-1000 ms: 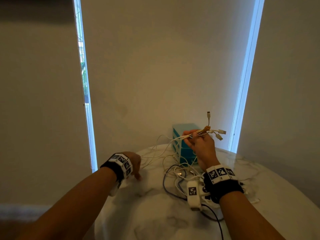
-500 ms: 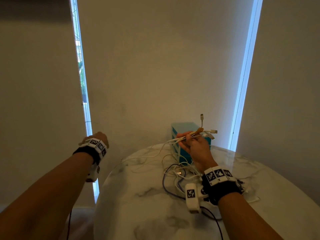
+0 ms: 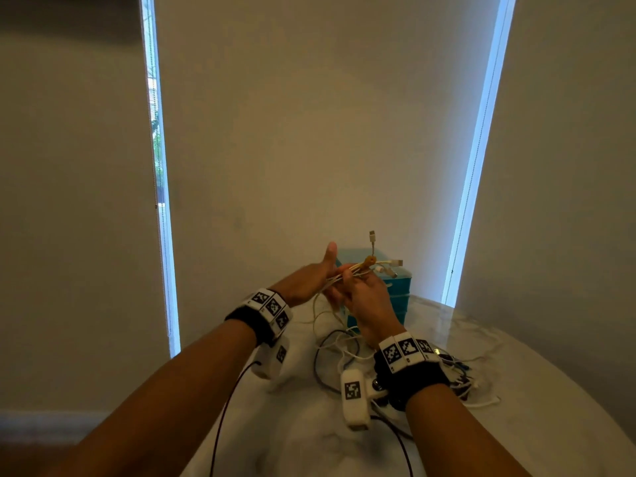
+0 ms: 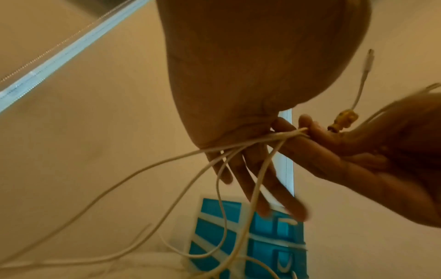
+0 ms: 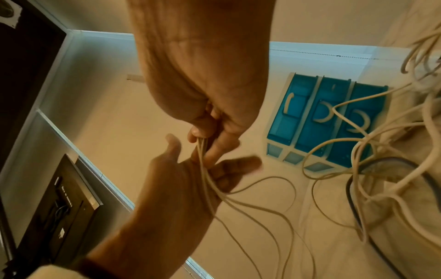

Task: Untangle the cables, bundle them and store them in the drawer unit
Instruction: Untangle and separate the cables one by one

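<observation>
Head view: right hand (image 3: 361,297) pinches the white cables (image 3: 347,271) in front of the teal drawer unit (image 3: 395,294), plugs fanned above it; left hand (image 3: 309,280) lies flat-fingered against the strands, gripping nothing. Loose loops trail to the worktop (image 3: 309,425) before the unit; pulling upward could tighten the snarl there or tug plugs free.

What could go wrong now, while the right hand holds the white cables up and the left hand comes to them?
1. The right hand pinches the white cables near their plugs; the left hand is open, so strands may slip.
2. Loose loops hang before the blue drawer unit and may snag its handles.
3. A dark cable lies among the white ones on the table and may be dragged along.
</observation>
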A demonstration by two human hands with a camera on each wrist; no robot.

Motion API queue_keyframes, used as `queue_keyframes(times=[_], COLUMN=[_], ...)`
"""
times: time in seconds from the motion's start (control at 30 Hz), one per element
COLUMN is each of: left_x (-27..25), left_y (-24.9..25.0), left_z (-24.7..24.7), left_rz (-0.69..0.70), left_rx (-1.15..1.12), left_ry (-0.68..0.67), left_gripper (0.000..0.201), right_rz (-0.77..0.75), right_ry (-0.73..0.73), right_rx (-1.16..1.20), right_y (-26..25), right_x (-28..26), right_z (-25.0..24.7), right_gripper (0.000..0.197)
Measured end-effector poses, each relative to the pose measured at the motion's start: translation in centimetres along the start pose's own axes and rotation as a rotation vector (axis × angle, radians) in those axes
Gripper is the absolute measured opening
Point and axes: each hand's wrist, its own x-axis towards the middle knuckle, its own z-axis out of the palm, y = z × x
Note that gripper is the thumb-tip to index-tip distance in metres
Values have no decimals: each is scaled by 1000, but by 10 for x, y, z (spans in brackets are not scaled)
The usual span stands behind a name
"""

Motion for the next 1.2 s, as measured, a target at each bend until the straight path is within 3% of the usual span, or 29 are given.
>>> queue_keyframes(times=[0.1, 0.23, 0.3, 0.4, 0.57, 0.67, 0.77, 0.83, 0.9, 0.97, 1.03, 1.07, 1.13, 1.2], left_x=[7, 12, 9, 3, 1, -13, -19, -24, -27, -24, -18, -14, -10, -5], left_y=[-14, -24, -26, -18, 12, 11, -48, -89, -106, -100, -78, -69, -54, -48], left_z=[2, -15, -29, -63, -144, -154, -131, -109, -87, -67, -52, -45, -35, -29], left_rz=[-39, 35, 56, 150, 544, 632, 349, -5, -165, -149, -108, -77, -8, 70], left_rx=[114, 631, 846, 1102, 1524, 1628, 1484, 1062, 723, 504, 336, 313, 391, 498], left_ry=[22, 139, 162, 241, 411, 502, 293, 91, -85, -87, -112, -160, -232, -186], left_gripper=[102, 78, 74, 73, 59, 49, 62, 76, 68, 63, 73, 76, 59, 50], right_rz=[120, 337, 394, 391, 310, 230, 209, 239, 291, 316, 318, 318, 314, 289], right_ry=[92, 131, 146, 75, -93, -70, -11, 7, 18, 13, -4, -28, -65, -101], right_rx=[26, 569, 727, 795, 820, 855, 684, 506, 374, 265, 196, 180, 136, 84], right_y=[-2, 2, 4, 1, -11, -6, 26, 55, 80, 92, 98, 98, 98, 96], right_x=[-1, 3, 8, 11, 10, 13, 10, 1, -7, -11, -9, -8, -9, -11], right_z=[-9, -28, -28, -7, 45, 57, 54, 48, 41, 36, 33, 34, 34, 31], right_gripper=[24, 22, 20, 21, 15, 11, 11, 16, 12, 7, 10, 7, 8, 12])
